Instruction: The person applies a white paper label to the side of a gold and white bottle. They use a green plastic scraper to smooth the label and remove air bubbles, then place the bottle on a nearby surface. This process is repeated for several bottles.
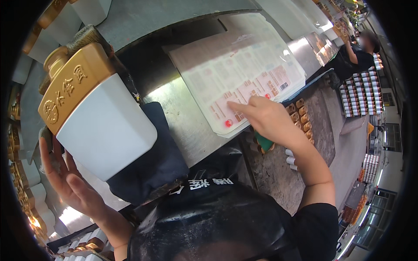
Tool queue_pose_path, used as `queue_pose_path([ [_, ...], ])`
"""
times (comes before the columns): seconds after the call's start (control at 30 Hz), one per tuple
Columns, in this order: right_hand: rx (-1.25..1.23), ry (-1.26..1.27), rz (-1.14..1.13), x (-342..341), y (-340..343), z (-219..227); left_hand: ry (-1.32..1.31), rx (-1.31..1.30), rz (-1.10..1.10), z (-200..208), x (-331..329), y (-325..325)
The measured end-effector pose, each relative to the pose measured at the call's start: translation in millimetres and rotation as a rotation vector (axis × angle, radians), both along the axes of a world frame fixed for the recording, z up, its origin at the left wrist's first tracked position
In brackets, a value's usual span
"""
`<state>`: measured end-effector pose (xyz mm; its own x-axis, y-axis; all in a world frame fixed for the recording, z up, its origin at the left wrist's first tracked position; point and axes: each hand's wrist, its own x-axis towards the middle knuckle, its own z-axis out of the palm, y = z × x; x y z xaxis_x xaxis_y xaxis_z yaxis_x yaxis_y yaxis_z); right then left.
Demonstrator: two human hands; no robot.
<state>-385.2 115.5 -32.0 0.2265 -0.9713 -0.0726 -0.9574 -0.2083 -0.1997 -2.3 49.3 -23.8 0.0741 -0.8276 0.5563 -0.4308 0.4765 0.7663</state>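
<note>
A white bottle with a gold shoulder (pixel 106 126) and raised lettering lies tilted on a dark cloth (pixel 152 174) to my left. My left hand (pixel 74 185) is beside its gold end, fingers spread and thumb apart; some fingertips reach the bottle's edge, and whether they press on it I cannot tell. Ahead to the right, a pale printed sheet (pixel 209 65) with orange-red markings and red round spots lies on the metal bench. My right hand (pixel 267 117) rests over its near part, index finger stretched onto the print and the other fingers partly bent. The right thumb is hidden.
The metal bench (pixel 189 126) extends around the sheet. More white and gold bottles (pixel 89 11) stand at the far left. Gold-topped pieces (pixel 300 115) sit in rows right of my right hand. A person (pixel 355 56) works at the far right near stacked white containers (pixel 361 93).
</note>
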Motion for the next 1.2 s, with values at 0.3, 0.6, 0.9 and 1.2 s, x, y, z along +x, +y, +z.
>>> queue_pose_path([
  [0.3,-0.209,0.21,0.029,21,-82,-23,0.083,-0.023,0.084,7,2,5],
  [0.6,-0.15,0.32,0.055,-8,-103,-20,0.163,0.093,0.223,3,6,3],
  [0.9,-0.019,0.155,0.165,-50,-226,-22,0.223,0.093,0.216,6,-1,-8],
  [1.2,-0.065,0.232,0.121,-41,-248,-37,0.143,0.005,0.233,8,13,7],
])
